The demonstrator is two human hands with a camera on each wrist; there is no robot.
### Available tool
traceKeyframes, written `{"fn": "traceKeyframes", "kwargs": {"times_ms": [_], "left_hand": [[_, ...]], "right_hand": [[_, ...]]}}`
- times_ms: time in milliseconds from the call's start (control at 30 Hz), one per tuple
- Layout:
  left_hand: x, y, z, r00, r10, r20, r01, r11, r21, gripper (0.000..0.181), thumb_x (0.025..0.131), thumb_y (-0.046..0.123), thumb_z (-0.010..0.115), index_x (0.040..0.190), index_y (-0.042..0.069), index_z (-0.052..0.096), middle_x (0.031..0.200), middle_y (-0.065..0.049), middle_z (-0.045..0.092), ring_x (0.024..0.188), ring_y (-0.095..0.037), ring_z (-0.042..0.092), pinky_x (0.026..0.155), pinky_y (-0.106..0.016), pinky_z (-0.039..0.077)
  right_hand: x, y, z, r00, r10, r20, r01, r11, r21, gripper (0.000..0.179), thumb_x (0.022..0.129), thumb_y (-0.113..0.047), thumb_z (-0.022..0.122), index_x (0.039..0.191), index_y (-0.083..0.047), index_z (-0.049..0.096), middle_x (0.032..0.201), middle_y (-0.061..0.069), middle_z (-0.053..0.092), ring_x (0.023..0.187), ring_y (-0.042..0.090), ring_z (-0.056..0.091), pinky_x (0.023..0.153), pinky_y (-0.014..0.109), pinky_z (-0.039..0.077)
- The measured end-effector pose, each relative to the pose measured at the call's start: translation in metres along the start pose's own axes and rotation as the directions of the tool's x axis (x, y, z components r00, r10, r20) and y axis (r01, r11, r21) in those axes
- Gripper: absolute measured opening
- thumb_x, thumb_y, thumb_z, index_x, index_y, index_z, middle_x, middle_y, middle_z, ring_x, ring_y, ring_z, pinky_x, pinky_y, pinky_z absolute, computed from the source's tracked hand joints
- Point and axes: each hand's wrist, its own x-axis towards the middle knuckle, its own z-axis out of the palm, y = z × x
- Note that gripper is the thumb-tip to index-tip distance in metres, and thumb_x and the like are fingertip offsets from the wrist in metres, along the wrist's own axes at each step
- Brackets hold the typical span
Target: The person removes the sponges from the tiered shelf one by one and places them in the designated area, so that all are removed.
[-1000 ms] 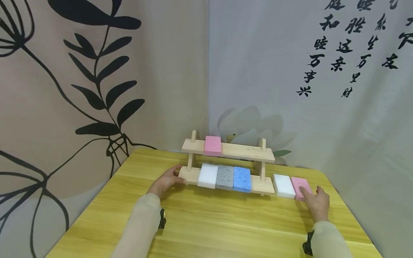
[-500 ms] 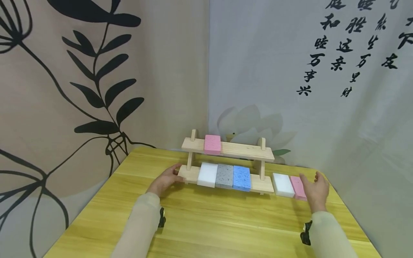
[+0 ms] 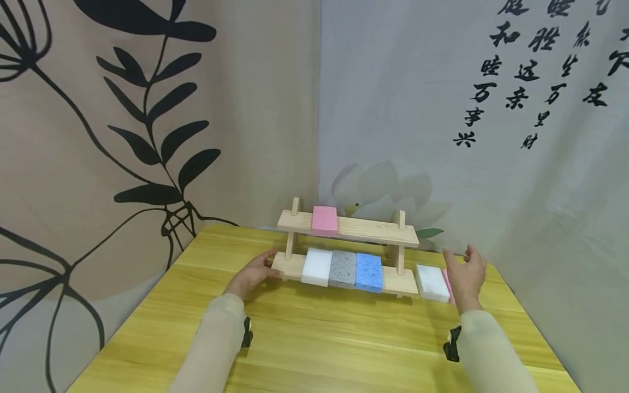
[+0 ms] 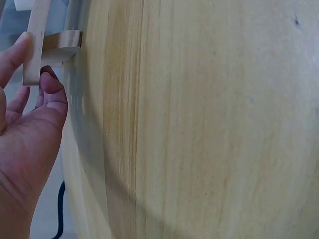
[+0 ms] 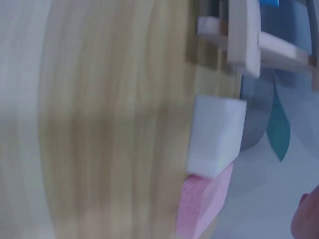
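Note:
A two-tier wooden shelf stands near the table's back edge. At the left end of its lower board, my left hand pinches the wood between thumb and fingers, as the left wrist view shows on the board's end. On that lower board lie a white sponge, a grey sponge and a blue sponge side by side. The upper board bears a pink sponge. My right hand, fingers spread and holding nothing, hovers over another pink sponge, partly hiding it.
A second white sponge lies on the yellow wooden table, between the shelf's right end and the pink sponge there. Printed curtains hang close behind the table and on both sides.
My right hand has lifted off the pink sponge on the table and moved up and to the left. The left hand stays at the shelf's end.

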Motion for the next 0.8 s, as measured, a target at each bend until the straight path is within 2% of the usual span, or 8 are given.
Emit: {"fn": "traceKeyframes", "kwargs": {"times_ms": [333, 600, 800], "left_hand": [[-0.006, -0.003, 0.001, 1.0, -0.014, -0.008, 0.014, 1.0, 0.015, 0.089, 0.084, 0.009, 0.077, 0.157, 0.008, 0.025, 0.125, -0.021, 0.053, 0.108, -0.03, 0.055, 0.097, -0.047, 0.043], [-0.006, 0.001, 0.002, 1.0, 0.003, 0.001, -0.003, 1.0, 0.002, 0.089, 0.085, 0.008, 0.076, 0.157, 0.007, 0.024, 0.124, -0.021, 0.053, 0.105, -0.029, 0.056, 0.095, -0.046, 0.044], [-0.003, 0.001, 0.003, 1.0, 0.018, 0.003, -0.018, 1.0, -0.014, 0.089, 0.084, 0.005, 0.076, 0.156, 0.005, 0.025, 0.123, -0.022, 0.053, 0.103, -0.029, 0.056, 0.09, -0.042, 0.046]], "right_hand": [[-0.006, -0.028, 0.034, 0.993, -0.116, -0.018, 0.117, 0.991, 0.068, 0.078, 0.093, -0.048, 0.063, 0.15, -0.001, 0.038, 0.142, 0.019, 0.041, 0.129, 0.035, 0.04, 0.104, 0.051, 0.035], [-0.018, -0.06, 0.069, 0.983, -0.181, 0.017, 0.179, 0.979, 0.095, 0.077, 0.093, -0.044, 0.067, 0.149, 0.001, 0.038, 0.141, 0.02, 0.042, 0.128, 0.034, 0.041, 0.106, 0.049, 0.034], [-0.035, -0.085, 0.1, 0.974, -0.213, 0.073, 0.202, 0.969, 0.144, 0.076, 0.091, -0.04, 0.07, 0.148, 0.001, 0.04, 0.139, 0.018, 0.043, 0.125, 0.033, 0.041, 0.101, 0.048, 0.037]]}}
